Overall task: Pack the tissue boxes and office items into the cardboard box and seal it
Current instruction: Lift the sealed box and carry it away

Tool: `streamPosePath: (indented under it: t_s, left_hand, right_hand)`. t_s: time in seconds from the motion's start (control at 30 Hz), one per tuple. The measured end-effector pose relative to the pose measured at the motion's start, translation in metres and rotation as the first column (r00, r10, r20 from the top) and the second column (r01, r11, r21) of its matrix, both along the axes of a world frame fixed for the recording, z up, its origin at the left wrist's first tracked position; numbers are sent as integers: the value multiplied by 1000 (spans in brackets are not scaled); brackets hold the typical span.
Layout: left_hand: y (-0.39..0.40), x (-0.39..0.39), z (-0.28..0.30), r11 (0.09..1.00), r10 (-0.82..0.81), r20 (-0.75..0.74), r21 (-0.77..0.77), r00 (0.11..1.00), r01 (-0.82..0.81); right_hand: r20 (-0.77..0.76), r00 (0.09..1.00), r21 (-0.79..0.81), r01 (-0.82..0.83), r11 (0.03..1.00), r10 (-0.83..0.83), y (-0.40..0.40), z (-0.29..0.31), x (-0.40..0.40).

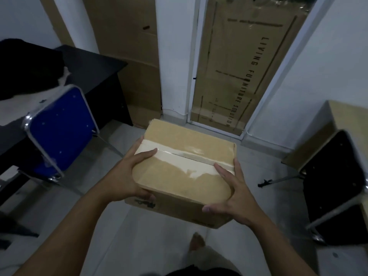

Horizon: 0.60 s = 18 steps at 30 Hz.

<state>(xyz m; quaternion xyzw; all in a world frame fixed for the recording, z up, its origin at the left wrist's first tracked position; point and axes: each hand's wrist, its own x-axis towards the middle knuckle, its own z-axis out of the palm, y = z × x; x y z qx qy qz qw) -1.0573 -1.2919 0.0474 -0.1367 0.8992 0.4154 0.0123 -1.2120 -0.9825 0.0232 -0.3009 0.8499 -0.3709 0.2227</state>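
So the cardboard box (pixel 185 172) is up off the floor, carried between both hands out in front of me, above the pale tiles. Flaps are down and a strip of clear tape (pixel 191 159) runs across the top seam, so my guess is the packing and sealing are basically done and this is just the carry.

Left hand (pixel 127 176) wraps the box's left end, thumb lying along the top over the tape, fingers curled under the near-left corner. Right hand (pixel 233 194) clamps the near-right corner, thumb spread on the top, fingers down the side. Makes sense to me: opposite ends keeps it level.

Blue chair (pixel 59 132) sits by the black desk (pixel 93 64) on my left, black chair (pixel 336 182) on my right, flat cartons leaning on the wall ahead.
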Motion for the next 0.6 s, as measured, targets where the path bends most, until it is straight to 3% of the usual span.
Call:
streamPosePath:
  t_s: [0.3,0.6]
  left_hand:
    - [-126,-152,-33,998,57,56,26,997,-59]
    - [-307,-307,-108,991,23,46,129,999,-29]
  right_hand:
    - [98,994,49,-54,997,49,-133,-17,-175]
    - [153,988,69,-2,998,-8,-304,-85,-310]
